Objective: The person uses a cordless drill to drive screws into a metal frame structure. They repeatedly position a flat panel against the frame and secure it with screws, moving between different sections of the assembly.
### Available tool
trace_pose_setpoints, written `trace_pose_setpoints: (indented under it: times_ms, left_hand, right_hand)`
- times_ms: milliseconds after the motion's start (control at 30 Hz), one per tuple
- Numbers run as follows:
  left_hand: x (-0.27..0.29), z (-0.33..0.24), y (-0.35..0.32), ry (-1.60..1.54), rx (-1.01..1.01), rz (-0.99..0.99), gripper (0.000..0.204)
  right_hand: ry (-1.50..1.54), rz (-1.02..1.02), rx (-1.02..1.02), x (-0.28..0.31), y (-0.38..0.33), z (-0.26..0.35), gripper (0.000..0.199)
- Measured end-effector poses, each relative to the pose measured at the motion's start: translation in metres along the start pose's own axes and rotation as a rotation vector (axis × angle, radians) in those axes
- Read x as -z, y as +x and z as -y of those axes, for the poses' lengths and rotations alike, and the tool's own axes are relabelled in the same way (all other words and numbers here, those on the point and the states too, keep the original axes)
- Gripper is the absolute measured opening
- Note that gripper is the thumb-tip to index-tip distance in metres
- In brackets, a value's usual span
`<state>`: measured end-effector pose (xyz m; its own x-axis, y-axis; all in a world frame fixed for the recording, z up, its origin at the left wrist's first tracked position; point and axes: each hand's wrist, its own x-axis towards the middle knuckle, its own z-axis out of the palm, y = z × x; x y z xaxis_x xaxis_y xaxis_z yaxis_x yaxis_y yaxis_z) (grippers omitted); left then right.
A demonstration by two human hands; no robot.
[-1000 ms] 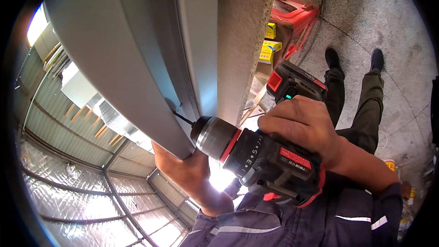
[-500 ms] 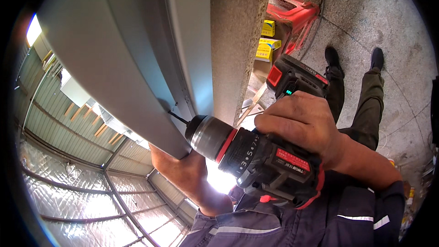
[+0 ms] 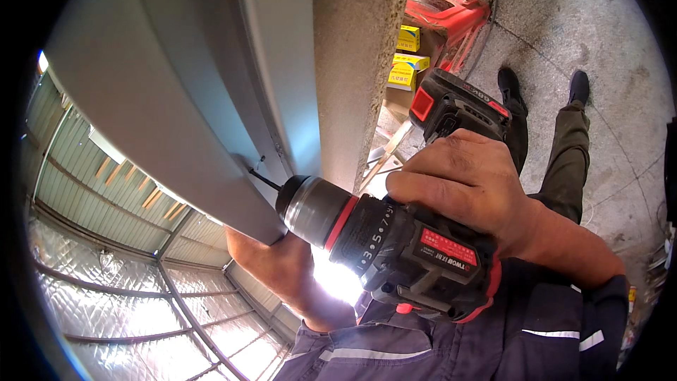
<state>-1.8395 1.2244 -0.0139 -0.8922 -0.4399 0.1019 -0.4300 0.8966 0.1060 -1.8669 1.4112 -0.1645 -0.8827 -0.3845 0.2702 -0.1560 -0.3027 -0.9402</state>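
My right hand (image 3: 469,187) is wrapped around the grip of a black and red cordless drill (image 3: 423,254). A thin dark drill bit (image 3: 264,178) sticks out of its chuck, and the tip meets the inner face of a long grey metal profile (image 3: 176,113). Beside the tip lies a small dark curl, perhaps a metal shaving (image 3: 262,159). My left hand (image 3: 275,264) is at the profile's near end, under its edge. Its fingers are hidden behind the metal, so their grip does not show.
A rough, stone-coloured slab edge (image 3: 349,63) runs alongside the profile. Beyond it are yellow boxes (image 3: 403,74) and a red plastic stool-like frame (image 3: 458,17) on the concrete floor (image 3: 550,21). My legs and dark shoes (image 3: 580,87) show at the right.
The drill, the profile and my left hand have shifted slightly left in the view. Green lights near the drill's battery no longer show. The bit stays against the profile.
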Motion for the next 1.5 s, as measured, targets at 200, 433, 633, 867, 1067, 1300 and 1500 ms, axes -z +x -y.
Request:
trace_pose_setpoints:
  times_ms: [200, 433, 633, 867, 1067, 1300, 1500]
  left_hand:
    - [-0.002, 0.001, 0.004, -0.009, -0.014, 0.007, 0.052]
    - [0.003, -0.002, -0.002, 0.008, 0.006, -0.004, 0.053]
    - [-0.002, 0.0, -0.002, -0.011, -0.008, 0.006, 0.054]
    - [-0.001, -0.004, -0.007, 0.002, 0.015, -0.002, 0.055]
    - [-0.002, -0.004, 0.001, -0.008, 0.009, 0.007, 0.056]
    - [0.001, -0.004, 0.0, -0.009, 0.01, 0.005, 0.057]
    - [0.003, -0.004, -0.002, -0.006, 0.02, -0.002, 0.058]
  right_hand:
    - [-0.052, -0.058, -0.015, -0.002, 0.002, -0.001, 0.037]
    - [-0.027, -0.043, -0.01, 0.0, 0.003, 0.0, 0.036]
    - [-0.039, -0.035, -0.013, 0.0, 0.003, 0.002, 0.036]
    - [-0.028, 0.048, 0.007, 0.005, 0.0, 0.0, 0.038]
    - [-0.039, 0.077, -0.009, 0.009, 0.002, 0.002, 0.037]
    - [-0.013, 0.014, 0.003, 0.005, 0.003, 0.004, 0.037]
    - [-0.054, 0.041, 0.044, 0.008, 0.002, 0.002, 0.038]
